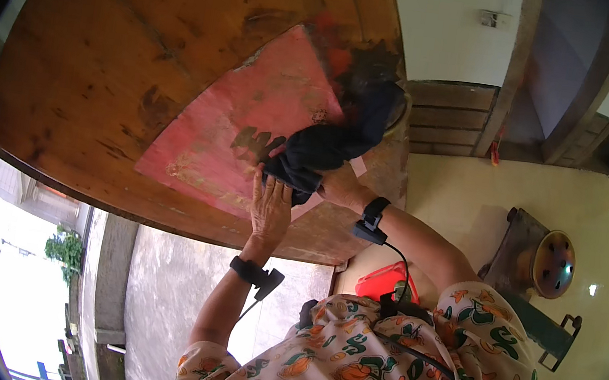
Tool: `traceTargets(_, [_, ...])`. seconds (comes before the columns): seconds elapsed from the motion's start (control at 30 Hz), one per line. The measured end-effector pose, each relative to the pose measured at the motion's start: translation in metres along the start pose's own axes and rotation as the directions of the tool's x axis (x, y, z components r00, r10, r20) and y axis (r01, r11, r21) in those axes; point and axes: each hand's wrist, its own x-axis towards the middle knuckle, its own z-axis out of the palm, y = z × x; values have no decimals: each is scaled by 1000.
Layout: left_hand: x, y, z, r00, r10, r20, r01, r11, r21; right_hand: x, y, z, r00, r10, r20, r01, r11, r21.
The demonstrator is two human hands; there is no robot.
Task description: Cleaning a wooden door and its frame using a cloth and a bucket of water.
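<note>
A bunched dark navy cloth (316,148), perhaps a garment, lies across a worn red sheet (260,86) on a wooden table (128,40). My right hand (344,186) grips the cloth's near right side. On its near left edge rest the outstretched fingers of my left hand (273,203); the thumb is hidden, so a grip there cannot be made out. From the cloth's far end, dark folds run toward the table's right edge. A brownish-olive patch (253,143) shows beside the cloth, and I cannot tell whether it belongs to it.
The table's curved near edge passes under my wrists. Below it stands a red plastic object (379,280), partly hidden by my arm. To the right, a round metal piece with holes (554,264) sits by a dark stand on the tiled floor (454,192). Cables hang from both wristbands.
</note>
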Motion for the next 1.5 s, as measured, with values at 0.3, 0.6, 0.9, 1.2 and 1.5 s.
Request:
traceTargets(0.3, [50,51,-26,998,32,-63,-48,963,-264,-99,6,-81,743,631,223,-637,769,-55])
traceTargets(0.6, [96,68,-5,1000,-7,-31,-5,926,-378,-90,77,-109,876,482,12,-443,815,-373])
traceTargets(0.9, [96,65,-9,999,35,-10,-36,945,-326,-55,125,-138,924,350,-156,-383,853,-354])
traceTargets(1.2, [102,65,-2,998,-61,9,61,938,-342,62,128,-174,986,-31,-165,-11,970,-244])
traceTargets(1.5, [58,78,-1,993,-69,100,108,878,-466,45,162,-136,906,85,-415,-115,992,-48])
